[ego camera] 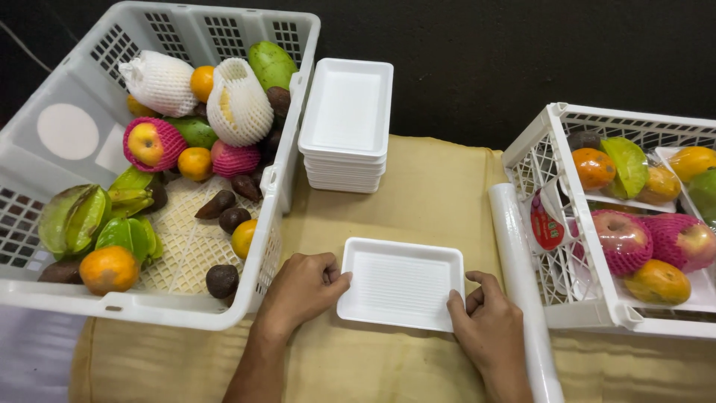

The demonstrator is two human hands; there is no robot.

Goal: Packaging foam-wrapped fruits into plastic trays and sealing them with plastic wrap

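At nine to eleven o'clock sits a large white crate [287, 160] with slotted walls, tilted toward the viewer on the bench [418, 198], which is covered in tan cloth. Inside it lie green starfruit [73, 216] at the left wall, an orange [109, 269] at the near corner, dark brown oval fruits [222, 280] scattered over a mesh liner, an apple in a pink foam net [149, 143], two fruits wrapped in white foam netting [239, 102], and a green mango [271, 64] at the far right corner.

Just right of the crate, at twelve o'clock, stands a stack of white foam trays [346, 123].

At six o'clock lies a single white foam tray [401, 283], empty, flat on the cloth. The left hand [302, 287] rests at its left edge, fingers curled in, its grip narrow, with the thumb tip touching the tray's rim. The right hand [488, 321] sits at the tray's near right corner, grip loosely curled, with the forefinger against the rim and the thumb along the right edge. Neither hand lifts the tray.

Right of that hand, a roll of clear cling film [522, 283] lies along the cloth, touching a smaller white crate [578, 317] at three o'clock. That crate holds foam trays of wrapped fruit: oranges, a netted apple [623, 240] and a starfruit slice.
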